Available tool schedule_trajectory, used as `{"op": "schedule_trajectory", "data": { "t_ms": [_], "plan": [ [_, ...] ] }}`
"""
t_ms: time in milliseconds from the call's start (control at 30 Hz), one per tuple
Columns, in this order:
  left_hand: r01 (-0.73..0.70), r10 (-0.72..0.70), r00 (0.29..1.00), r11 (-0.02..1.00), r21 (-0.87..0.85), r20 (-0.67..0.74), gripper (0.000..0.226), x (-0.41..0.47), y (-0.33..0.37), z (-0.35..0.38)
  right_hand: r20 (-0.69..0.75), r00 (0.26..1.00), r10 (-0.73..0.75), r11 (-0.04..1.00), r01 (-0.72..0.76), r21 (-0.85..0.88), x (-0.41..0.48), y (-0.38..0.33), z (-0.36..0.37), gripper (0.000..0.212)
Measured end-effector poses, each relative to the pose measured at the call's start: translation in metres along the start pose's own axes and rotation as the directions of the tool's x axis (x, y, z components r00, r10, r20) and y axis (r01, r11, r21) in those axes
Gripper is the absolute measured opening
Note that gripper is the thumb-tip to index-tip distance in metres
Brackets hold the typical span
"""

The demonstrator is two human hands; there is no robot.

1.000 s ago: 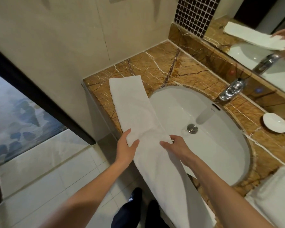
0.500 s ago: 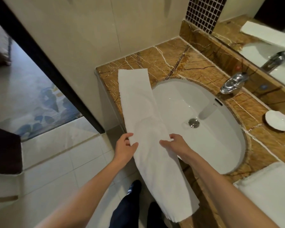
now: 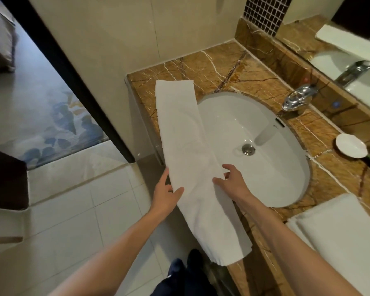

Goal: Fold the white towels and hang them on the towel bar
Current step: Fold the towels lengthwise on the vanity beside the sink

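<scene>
The near end of the long towel (image 3: 186,133) hangs off the front edge of the countertop (image 3: 222,67), loose above the floor tiles. A second towel (image 3: 340,227), already folded, sits at the counter's near right corner.

Both hands meet the strip at about mid-length, one on each long edge. The left hand (image 3: 166,195) holds the left edge off the counter's front, thumb on top and fingers running along and under the cloth. The right hand (image 3: 235,182) is on the right edge, over the rim of the basin (image 3: 265,167), thumb on the cloth and fingers loosely spread; I cannot tell whether it pinches or only rests there.

Beyond the hands the towel lies flat, its long axis running away and slightly left, skirting the basin's left rim and ending near the far left corner. So half the length is ahead of the grip and half hangs behind it, with neither hand clearly nearer either end. A lift from here would probably let both halves drop evenly.

Further off are the tap (image 3: 297,99) and a small white dish (image 3: 350,145) along the back edge. No towel bar is in view
</scene>
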State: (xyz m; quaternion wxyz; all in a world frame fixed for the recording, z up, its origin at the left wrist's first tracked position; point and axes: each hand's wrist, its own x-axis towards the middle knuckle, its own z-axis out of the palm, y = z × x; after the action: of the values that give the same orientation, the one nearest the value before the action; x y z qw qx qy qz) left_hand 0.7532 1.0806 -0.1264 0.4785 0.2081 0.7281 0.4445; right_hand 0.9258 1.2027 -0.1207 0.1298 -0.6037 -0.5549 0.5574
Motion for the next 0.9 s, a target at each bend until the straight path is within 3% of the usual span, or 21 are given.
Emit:
{"op": "schedule_trajectory", "data": {
  "t_ms": [100,200,333,400,533,667,800,900],
  "plan": [
    [0.05,-0.049,0.998,0.998,0.042,-0.033,0.091,-0.011,-0.015,0.004,-0.066,0.997,0.026,1.0,-0.027,-0.01,-0.013,0.008,-0.001,0.067],
    [0.045,-0.044,0.999,0.998,0.039,-0.011,0.075,-0.018,-0.025,0.006,-0.089,0.994,0.068,0.996,-0.073,-0.055,-0.027,0.017,-0.004,0.061],
    [0.034,-0.034,0.999,0.999,-0.003,-0.025,0.062,-0.027,-0.026,0.007,-0.133,0.99,0.055,0.991,-0.07,-0.111,-0.043,0.027,-0.006,0.009],
    [0.034,-0.034,0.999,0.999,-0.014,-0.027,0.056,-0.036,-0.025,0.006,-0.153,0.988,0.035,0.993,-0.051,-0.103,-0.049,0.03,-0.006,0.025],
    [0.032,-0.033,0.999,0.999,-0.025,-0.034,0.047,-0.052,-0.026,0.006,-0.179,0.983,0.035,0.993,-0.054,-0.103,-0.055,0.029,-0.009,0.018],
    [0.082,-0.081,0.997,0.993,-0.088,0.019,0.051,-0.064,-0.026,0.009,-0.165,0.986,0.014,0.998,-0.023,-0.053,-0.063,0.027,-0.013,0.021],
    [0.139,-0.134,0.99,0.975,-0.175,0.038,0.058,-0.071,-0.023,0.013,-0.073,0.992,0.101,0.99,-0.107,-0.087,-0.083,0.033,-0.027,0.032],
    [0.107,-0.105,0.994,0.984,-0.142,0.021,0.064,-0.074,-0.021,0.016,0.002,0.994,0.105,0.985,-0.104,-0.137,-0.097,0.042,-0.042,0.048]
  ]
}}
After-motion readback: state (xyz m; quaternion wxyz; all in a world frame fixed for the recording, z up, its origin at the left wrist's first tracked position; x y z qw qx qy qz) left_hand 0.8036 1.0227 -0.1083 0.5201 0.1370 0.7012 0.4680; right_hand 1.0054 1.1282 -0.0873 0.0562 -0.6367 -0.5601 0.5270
